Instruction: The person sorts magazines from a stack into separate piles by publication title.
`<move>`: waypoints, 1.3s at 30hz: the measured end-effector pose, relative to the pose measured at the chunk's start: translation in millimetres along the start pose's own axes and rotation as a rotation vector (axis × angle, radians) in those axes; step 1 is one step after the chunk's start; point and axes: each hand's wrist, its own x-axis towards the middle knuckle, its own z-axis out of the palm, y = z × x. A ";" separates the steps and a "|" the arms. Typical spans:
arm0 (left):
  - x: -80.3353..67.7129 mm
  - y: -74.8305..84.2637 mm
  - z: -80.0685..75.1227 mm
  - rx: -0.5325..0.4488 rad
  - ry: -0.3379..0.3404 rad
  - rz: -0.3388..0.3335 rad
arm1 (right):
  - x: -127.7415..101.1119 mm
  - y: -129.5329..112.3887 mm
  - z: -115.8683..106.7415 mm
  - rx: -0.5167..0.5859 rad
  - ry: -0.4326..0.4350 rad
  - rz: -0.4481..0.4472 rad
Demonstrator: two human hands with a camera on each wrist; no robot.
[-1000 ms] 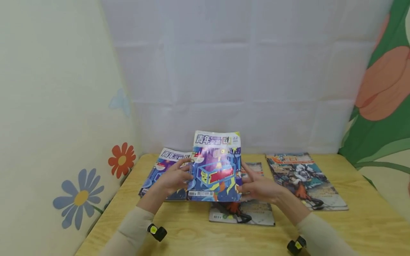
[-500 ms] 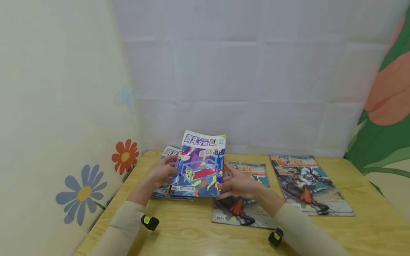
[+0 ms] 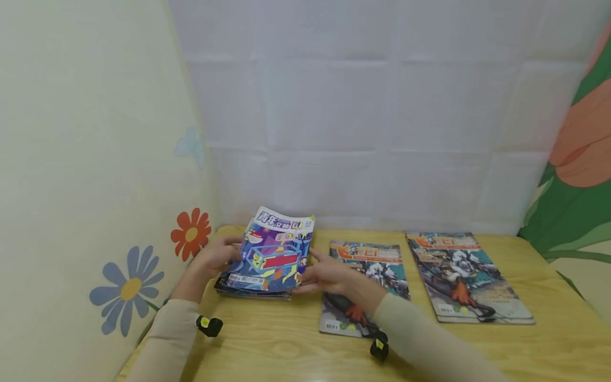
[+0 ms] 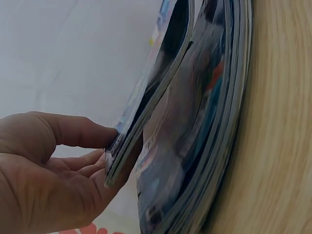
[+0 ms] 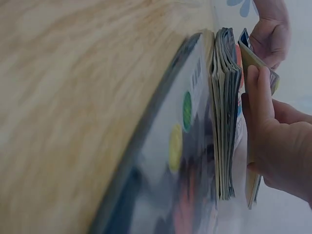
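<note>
You have a blue and purple magazine [image 3: 274,253] between both hands, over the stack of magazines [image 3: 253,291] that lies near the left rear corner of the wooden table [image 3: 296,345]. Your left hand [image 3: 216,255] grips its left edge; the left wrist view shows the thumb on the cover and the fingers curled under, so the hand is clamped on it. Your right hand [image 3: 324,276] holds the right edge, with the fingers wrapped round it in the right wrist view. The magazine is tilted, its far edge raised, and a gap shows between it and the stack below.

Just beside your right hand, toward the middle of the table, a second magazine [image 3: 369,276] with a teal and orange cover lies flat, partly under your right forearm. A third magazine [image 3: 465,278] of the same look lies flat toward the right rear corner, apart from the second.

The table has a pale wood grain and stands against a white creased backdrop [image 3: 363,122]. At the left edge stands a cream wall panel [image 3: 86,132] painted with a red flower [image 3: 191,233] and a blue flower [image 3: 126,289]. At the right edge a green panel [image 3: 577,175] shows a large orange shape.
</note>
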 end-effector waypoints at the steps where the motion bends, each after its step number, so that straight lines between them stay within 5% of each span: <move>1: 0.4 -1.7 -3.5 0.012 0.004 -0.005 | 2.9 2.2 2.2 0.016 0.009 0.002; 9: 3.0 -13.4 -20.3 0.038 0.070 -0.044 | 18.1 12.5 19.5 0.084 0.079 0.012; 18: 11.2 -20.5 -18.4 0.059 0.128 -0.087 | 19.8 18.4 26.9 0.098 0.094 -0.004; 30: 9.1 -9.2 -13.3 0.271 0.157 -0.038 | -11.4 2.8 24.9 -0.072 0.047 -0.006; 39: 0.5 -7.7 -18.4 0.264 0.103 0.000 | -38.8 -6.8 7.8 -0.151 0.006 -0.016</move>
